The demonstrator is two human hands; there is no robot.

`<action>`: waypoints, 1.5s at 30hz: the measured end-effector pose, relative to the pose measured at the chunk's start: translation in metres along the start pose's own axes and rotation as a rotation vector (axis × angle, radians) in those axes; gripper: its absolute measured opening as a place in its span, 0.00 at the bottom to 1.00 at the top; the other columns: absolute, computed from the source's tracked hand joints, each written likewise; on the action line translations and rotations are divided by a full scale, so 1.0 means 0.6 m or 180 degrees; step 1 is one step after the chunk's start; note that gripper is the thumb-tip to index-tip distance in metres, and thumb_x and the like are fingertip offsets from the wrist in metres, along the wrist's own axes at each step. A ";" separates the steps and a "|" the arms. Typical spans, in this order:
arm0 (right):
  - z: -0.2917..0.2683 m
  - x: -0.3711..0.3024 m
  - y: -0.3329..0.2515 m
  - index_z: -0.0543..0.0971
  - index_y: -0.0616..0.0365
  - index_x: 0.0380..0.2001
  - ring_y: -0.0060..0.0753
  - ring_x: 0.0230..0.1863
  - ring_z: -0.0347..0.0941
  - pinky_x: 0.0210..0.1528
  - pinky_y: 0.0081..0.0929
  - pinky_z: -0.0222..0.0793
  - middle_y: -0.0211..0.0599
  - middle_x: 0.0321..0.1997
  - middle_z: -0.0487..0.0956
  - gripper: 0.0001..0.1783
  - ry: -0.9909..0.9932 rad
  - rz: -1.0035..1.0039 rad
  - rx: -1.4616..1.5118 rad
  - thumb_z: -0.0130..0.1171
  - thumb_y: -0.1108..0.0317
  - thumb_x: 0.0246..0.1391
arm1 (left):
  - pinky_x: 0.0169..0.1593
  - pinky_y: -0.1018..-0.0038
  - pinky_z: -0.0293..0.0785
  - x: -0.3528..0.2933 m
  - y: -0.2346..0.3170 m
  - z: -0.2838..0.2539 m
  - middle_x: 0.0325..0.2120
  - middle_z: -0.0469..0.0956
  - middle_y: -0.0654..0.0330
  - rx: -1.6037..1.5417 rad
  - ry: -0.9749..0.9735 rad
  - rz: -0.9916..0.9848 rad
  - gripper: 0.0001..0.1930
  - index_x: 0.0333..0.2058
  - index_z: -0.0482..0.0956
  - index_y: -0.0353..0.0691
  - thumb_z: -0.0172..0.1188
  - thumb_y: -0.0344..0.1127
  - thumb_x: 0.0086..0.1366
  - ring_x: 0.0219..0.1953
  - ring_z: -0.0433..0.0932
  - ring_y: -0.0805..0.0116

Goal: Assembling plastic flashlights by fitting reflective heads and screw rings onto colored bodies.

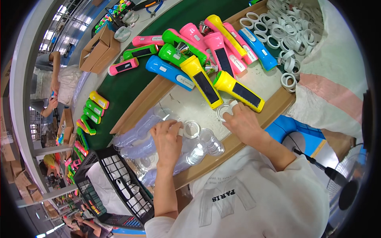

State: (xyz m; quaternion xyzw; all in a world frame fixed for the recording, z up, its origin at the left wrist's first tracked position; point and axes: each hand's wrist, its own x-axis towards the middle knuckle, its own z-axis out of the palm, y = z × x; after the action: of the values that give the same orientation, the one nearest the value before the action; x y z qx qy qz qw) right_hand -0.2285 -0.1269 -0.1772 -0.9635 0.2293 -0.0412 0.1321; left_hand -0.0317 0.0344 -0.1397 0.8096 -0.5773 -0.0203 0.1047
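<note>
My left hand (168,142) is over stacks of clear round lenses (194,154), its fingers curled down. What its fingertips hold, if anything, is hidden; a clear disc (192,129) with a bright rim lies right beside them. Farther right, my right hand (243,122) pinches a white ring (223,112) near the tray's front edge. A pale wrap shows on a finger of each hand. Just beyond the right hand lie a yellow flashlight (240,91) with a dark panel and a second yellow flashlight (201,82).
Pink, green and blue flashlights (168,73) pile up behind. Many white rings (287,29) heap at the far right by a white sack (337,75). A cardboard strip (279,107) edges the work surface. A black crate (119,182) stands at left; another person's hands (52,101) work beyond the green belt (113,93).
</note>
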 end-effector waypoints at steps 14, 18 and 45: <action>-0.056 -0.040 -0.002 0.64 0.60 0.58 0.43 0.45 0.69 0.50 0.34 0.68 0.55 0.54 0.63 0.39 0.1087 0.0032 0.2495 0.68 0.72 0.40 | 0.28 0.82 0.69 0.068 0.132 0.018 0.32 0.76 0.61 -0.3320 0.0302 -0.0955 0.13 0.45 0.76 0.38 0.60 0.28 0.61 0.26 0.72 0.79; -0.063 -0.054 0.013 0.65 0.61 0.57 0.42 0.45 0.70 0.51 0.33 0.67 0.50 0.50 0.67 0.38 0.1431 0.0026 0.2620 0.67 0.75 0.39 | 0.44 0.71 0.72 0.096 0.176 0.066 0.43 0.79 0.55 -0.3577 -0.0622 -0.0238 0.26 0.56 0.68 0.39 0.60 0.30 0.58 0.40 0.77 0.62; -0.057 -0.007 -0.024 0.66 0.56 0.58 0.44 0.59 0.67 0.58 0.34 0.64 0.44 0.59 0.70 0.37 0.0893 -0.0691 0.2715 0.67 0.75 0.41 | 0.54 0.72 0.64 -0.103 0.089 -0.150 0.47 0.71 0.51 -0.5219 -0.0532 -0.1418 0.32 0.54 0.62 0.38 0.62 0.26 0.48 0.49 0.72 0.64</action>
State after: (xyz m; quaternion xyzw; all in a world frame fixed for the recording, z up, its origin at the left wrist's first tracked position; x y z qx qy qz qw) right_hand -0.2306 -0.1207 -0.1405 -0.8266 0.1053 -0.2755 0.4793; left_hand -0.0881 0.0891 -0.0470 0.5683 -0.2132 -0.5114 0.6083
